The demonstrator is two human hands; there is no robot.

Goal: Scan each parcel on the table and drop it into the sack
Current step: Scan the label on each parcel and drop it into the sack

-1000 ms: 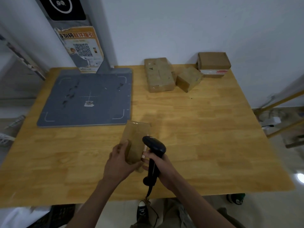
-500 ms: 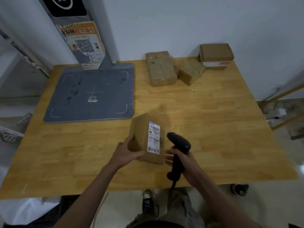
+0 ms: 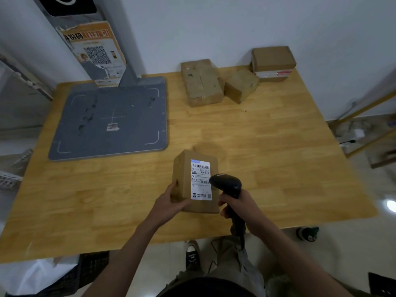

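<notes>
Cardboard parcel [image 3: 196,182] sits near-centre on desk [image 3: 278,159], label up, long axis near-to-far. Left hand [image 3: 171,203] grips its near-left corner; right hand [image 3: 236,205] clenched round handheld scanner [image 3: 227,185], just right of label w/ head overlapping parcel's right edge.

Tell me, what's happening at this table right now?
A person is scanning parcels. Their left hand holds a brown parcel with its white shipping label facing up, while their right hand grips a black handheld scanner aimed at that label. Three more parcels wait at the far edge of the wooden table, beside a grey pad.
</notes>
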